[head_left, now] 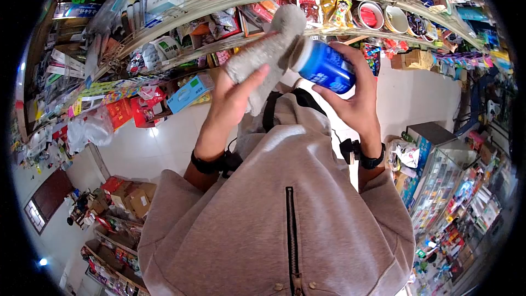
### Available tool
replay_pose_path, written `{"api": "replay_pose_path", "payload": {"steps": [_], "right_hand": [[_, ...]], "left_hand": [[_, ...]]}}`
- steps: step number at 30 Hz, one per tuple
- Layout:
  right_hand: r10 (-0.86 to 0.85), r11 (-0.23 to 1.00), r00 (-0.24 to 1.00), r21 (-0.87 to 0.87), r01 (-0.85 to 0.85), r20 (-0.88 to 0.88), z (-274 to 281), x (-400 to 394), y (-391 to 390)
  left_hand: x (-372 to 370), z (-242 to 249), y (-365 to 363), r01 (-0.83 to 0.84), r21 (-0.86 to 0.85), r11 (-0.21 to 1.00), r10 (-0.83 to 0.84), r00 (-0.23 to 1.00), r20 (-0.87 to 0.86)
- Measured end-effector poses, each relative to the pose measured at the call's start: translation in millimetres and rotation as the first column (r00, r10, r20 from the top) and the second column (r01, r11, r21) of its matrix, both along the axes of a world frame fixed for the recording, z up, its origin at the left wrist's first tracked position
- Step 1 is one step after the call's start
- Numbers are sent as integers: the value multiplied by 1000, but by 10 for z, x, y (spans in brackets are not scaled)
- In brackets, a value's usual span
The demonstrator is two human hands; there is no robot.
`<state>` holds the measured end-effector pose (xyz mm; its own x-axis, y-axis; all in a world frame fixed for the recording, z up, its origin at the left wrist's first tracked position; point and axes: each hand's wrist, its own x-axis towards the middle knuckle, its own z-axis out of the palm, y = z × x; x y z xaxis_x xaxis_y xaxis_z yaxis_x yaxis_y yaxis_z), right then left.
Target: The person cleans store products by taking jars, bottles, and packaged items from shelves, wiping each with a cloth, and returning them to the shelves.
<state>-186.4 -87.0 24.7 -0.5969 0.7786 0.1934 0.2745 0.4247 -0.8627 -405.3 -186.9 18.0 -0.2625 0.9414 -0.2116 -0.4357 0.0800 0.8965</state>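
Blue plastic-looking bottle (332, 71), white lid end (301, 55) toward the left hand, held tilted in the air in front of the wearer's body. Right hand (361, 98) grips it from the right: thumb on the near side, forefinger round the far side, the two spread apart by its width; remaining fingers mostly hidden, spacing can't be told. Left of the bottle, grey cloth (263, 57), bunched and hanging loosely, one rounded end rising beyond the lid. Cloth edge right at the lid; contact between them unclear. Left hand (233, 101) pinches the cloth, thumb laid across its front; other fingers covered, so can't say whether pressed together. Beyond the bottle, curved shelving (224, 4) with packed goods: yellow snack packet (341, 14) and round tub with red contents (370, 16), both on the lower level. Well left of the bottle, pale blue box (189, 94) by the shelving's near edge. Nearer the wearer than the bottle, grey-brown top (235, 219) with dark zip (291, 230); dark band on each wrist. Right of the bottle and nearer, glass-sided case (435, 186). Far left and nearer, cardboard boxes (137, 198). Pale tiled floor (164, 148) below.
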Motion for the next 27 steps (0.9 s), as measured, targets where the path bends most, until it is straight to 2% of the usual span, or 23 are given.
{"api": "replay_pose_path", "payload": {"steps": [1,2,3,4,6,8,10,11,13,14,15,16,17,18,20,21,22,23,24,26,27], "right_hand": [[17,982,998,188,-27,54,57,-57,9],[22,964,996,262,-45,90,70,-80,-4],[36,939,988,333,-84,149,85,-96,-2],[46,909,977,398,-128,209,93,-104,-1],[67,874,969,455,-171,236,87,-99,9],[85,836,960,505,-215,268,70,-89,-21],[-14,907,974,414,-83,224,31,-110,-108],[-15,907,974,413,-82,225,26,-132,-118],[-49,996,997,77,44,67,7,-176,-129],[-33,999,998,-25,31,-62,-116,-192,-91],[-125,860,971,-511,4,-203,-167,-170,-96],[-272,506,922,-856,-107,-276,-193,-163,-99],[-296,360,897,-908,-215,-329,-159,-175,-73],[-296,359,897,-908,-214,-328,-178,-185,-92],[-258,499,847,-815,-295,-465,-235,-204,-141],[-160,593,867,-748,-298,-472,-200,-202,-135],[-158,593,867,-747,-299,-473,-244,-202,-111],[-3,856,933,-483,-185,-361,-308,-201,-82],[-4,898,950,-419,-133,-311,-332,-199,-114],[-32,960,979,-277,-27,-204,-346,-219,-174],[-178,828,949,-560,3,-259,-303,-235,-183]], "left_hand": [[29,-3,10,41,43,998,-34,987,-155],[62,-7,16,88,79,993,-60,949,-308],[92,-14,17,57,39,998,-46,972,-230],[92,-13,13,58,36,998,-48,972,-232],[92,-12,17,9,-8,1000,-10,998,-57],[69,-54,-23,34,-41,999,-38,994,-106],[66,-73,-47,55,-75,996,-66,986,-153],[74,-74,-45,50,-51,997,-58,983,-176],[79,-44,-34,49,-28,998,-53,979,-197],[77,14,-16,70,14,997,-65,973,-223],[74,46,-5,92,54,994,-76,965,-250],[74,45,3,94,52,994,-78,965,-251],[77,43,17,93,82,992,-56,927,-372],[81,42,29,96,111,989,-30,874,-485],[63,-8,20,74,77,994,-32,893,-449],[49,-24,17,51,40,998,-30,910,-413],[39,-18,16,50,41,998,-28,910,-414],[40,-5,8,48,-10,999,-48,918,-394],[47,3,4,49,-60,997,-68,926,-372],[88,-26,11,61,-10,998,-60,905,-422],[98,-44,10,74,39,997,-47,881,-471]]}}
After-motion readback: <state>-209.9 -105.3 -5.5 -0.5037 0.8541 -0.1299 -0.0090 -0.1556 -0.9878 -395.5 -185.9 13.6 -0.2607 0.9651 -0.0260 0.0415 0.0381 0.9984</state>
